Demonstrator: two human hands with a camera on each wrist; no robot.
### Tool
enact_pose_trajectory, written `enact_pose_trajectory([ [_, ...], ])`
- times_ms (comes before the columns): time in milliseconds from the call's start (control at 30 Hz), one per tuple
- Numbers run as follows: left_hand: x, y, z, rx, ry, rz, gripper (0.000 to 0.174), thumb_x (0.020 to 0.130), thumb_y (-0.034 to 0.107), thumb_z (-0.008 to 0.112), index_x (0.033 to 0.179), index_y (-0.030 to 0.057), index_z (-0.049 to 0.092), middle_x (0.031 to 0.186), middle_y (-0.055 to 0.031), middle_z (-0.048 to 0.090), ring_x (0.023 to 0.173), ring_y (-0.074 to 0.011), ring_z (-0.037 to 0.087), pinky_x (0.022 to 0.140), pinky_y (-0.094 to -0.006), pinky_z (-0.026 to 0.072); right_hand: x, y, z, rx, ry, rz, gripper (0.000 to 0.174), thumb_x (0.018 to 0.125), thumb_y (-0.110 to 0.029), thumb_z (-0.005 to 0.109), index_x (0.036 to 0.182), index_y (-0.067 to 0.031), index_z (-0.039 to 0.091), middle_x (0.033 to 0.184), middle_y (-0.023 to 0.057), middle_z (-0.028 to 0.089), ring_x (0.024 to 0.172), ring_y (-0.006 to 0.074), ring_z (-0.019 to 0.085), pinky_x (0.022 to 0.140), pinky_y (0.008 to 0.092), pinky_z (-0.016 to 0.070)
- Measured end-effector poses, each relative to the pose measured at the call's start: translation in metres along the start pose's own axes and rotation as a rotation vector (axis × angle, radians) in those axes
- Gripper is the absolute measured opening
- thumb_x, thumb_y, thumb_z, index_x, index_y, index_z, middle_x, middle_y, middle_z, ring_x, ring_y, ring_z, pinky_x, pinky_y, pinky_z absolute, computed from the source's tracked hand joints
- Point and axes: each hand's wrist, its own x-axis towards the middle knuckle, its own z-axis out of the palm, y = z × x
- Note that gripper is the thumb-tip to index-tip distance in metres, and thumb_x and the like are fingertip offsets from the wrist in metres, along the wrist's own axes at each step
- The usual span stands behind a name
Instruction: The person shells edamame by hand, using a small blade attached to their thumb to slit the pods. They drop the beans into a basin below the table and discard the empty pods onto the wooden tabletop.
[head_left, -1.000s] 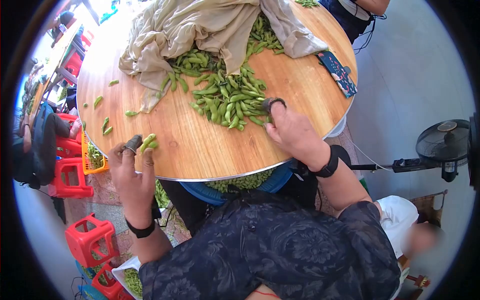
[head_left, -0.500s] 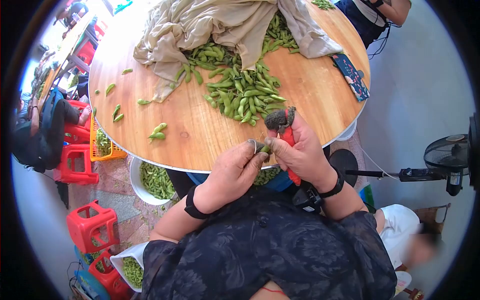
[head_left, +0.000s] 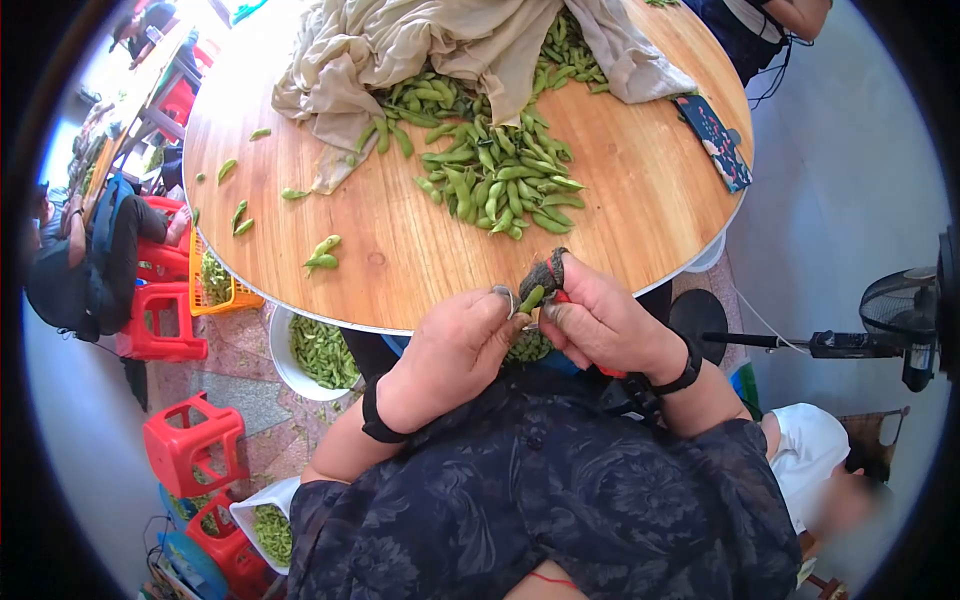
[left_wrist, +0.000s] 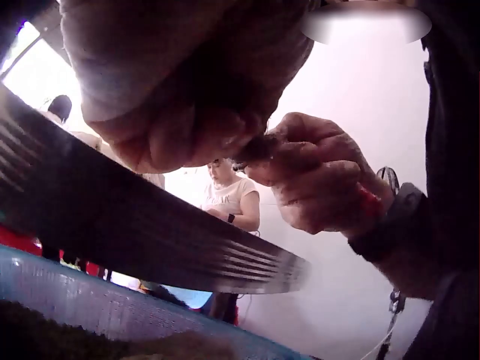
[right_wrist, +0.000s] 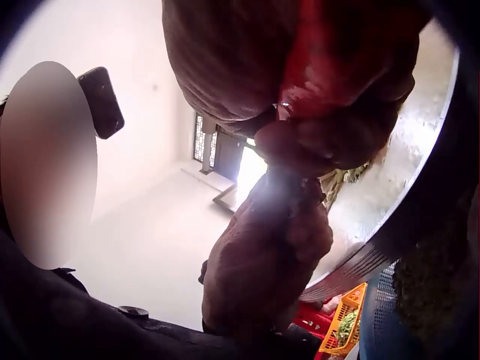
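Close together over the table's near edge, both hands meet at a green soybean pod (head_left: 531, 299). My left hand (head_left: 440, 345) pinches the pod between thumb and fingers, a metal band showing on one finger. Opposite it, my right hand (head_left: 610, 325) curls round a red-handled tool (right_wrist: 319, 64), whose working end is hidden. A dark knitted cover (head_left: 540, 277) wraps a right-hand finger, right beside the pod. Beyond the hands lies a heap of green pods (head_left: 500, 180). In the left wrist view the fingers are dark and the pod is hidden.
A beige cloth (head_left: 400, 50) covers part of the heap on the round wooden table (head_left: 640, 200). A phone-like patterned case (head_left: 715, 145) lies at the right rim. Below stand a white bucket (head_left: 285, 365) of pods and red stools (head_left: 195, 440). A fan (head_left: 900, 310) stands right.
A second ago the hands were apart, the left at some pods on the left and the right at the heap. They have come together at the near edge, leaving pods at left on the table.
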Motion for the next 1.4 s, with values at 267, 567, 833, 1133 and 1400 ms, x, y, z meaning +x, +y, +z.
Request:
enact_pose_trajectory([
  [267, -0.009, 0.003, -0.012, -0.468, -0.217, -0.26, 0.018, 0.093, 0.014, 0.054, 0.079, 0.0027, 0.055, 0.066, -0.0049, 0.05, 0.061, -0.0185, 0.049, 0.054, -0.0299, 0.0384, -0.001, -0.002, 0.004, 0.136, -0.118, 0.1, 0.011, 0.094, -0.011, 0.038, 0.103, -0.0065, 0.043, 0.066, -0.0007, 0.049, 0.044, 0.0061, 0.044, 0.04, 0.0201, 0.0365],
  [567, -0.015, -0.003, -0.007, -0.714, -0.224, -0.399, 0.026, 0.098, 0.022, 0.047, 0.089, 0.0018, 0.061, 0.073, 0.0035, 0.053, 0.063, -0.0052, 0.044, 0.058, -0.0212, 0.0372, -0.001, -0.003, 0.007, 0.119, -0.109, 0.111, 0.013, 0.095, -0.011, 0.036, 0.105, -0.0069, 0.042, 0.067, -0.0002, 0.049, 0.044, 0.0059, 0.045, 0.04, 0.0192, 0.0365],
  [833, -0.013, -0.001, -0.015, -0.922, -0.363, -0.512, 0.028, 0.098, 0.023, 0.049, 0.084, 0.001, 0.059, 0.072, 0.0019, 0.055, 0.059, -0.0066, 0.045, 0.056, -0.0211, 0.038, 0.002, 0.001, 0.007, 0.289, -0.231, 0.125, 0.012, 0.094, -0.008, 0.035, 0.103, -0.0076, 0.043, 0.065, 0.0007, 0.05, 0.041, 0.0069, 0.045, 0.038, 0.0197, 0.0369],
  [1133, -0.01, 0.004, -0.005, 0.142, 0.05, 0.037, 0.023, 0.091, 0.014, 0.057, 0.075, 0.0005, 0.049, 0.066, -0.0101, 0.047, 0.058, -0.0262, 0.05, 0.053, -0.0359, 0.0405, 0.01, 0.008, 0.015, 0.34, -0.06, 0.137, 0.011, 0.095, -0.01, 0.036, 0.098, -0.0085, 0.047, 0.064, 0.0011, 0.05, 0.04, 0.0076, 0.046, 0.037, 0.0195, 0.0376],
  [1400, -0.023, 0.0, -0.004, -0.969, -0.074, -0.604, 0.028, 0.096, 0.024, 0.05, 0.077, 0.0044, 0.051, 0.069, 0.0, 0.049, 0.059, -0.0111, 0.044, 0.053, -0.0252, 0.0346, 0.007, 0.007, 0.022, 0.36, -0.083, 0.142, 0.01, 0.094, -0.01, 0.037, 0.099, -0.0086, 0.046, 0.064, 0.0007, 0.051, 0.04, 0.0071, 0.047, 0.036, 0.0194, 0.0381],
])
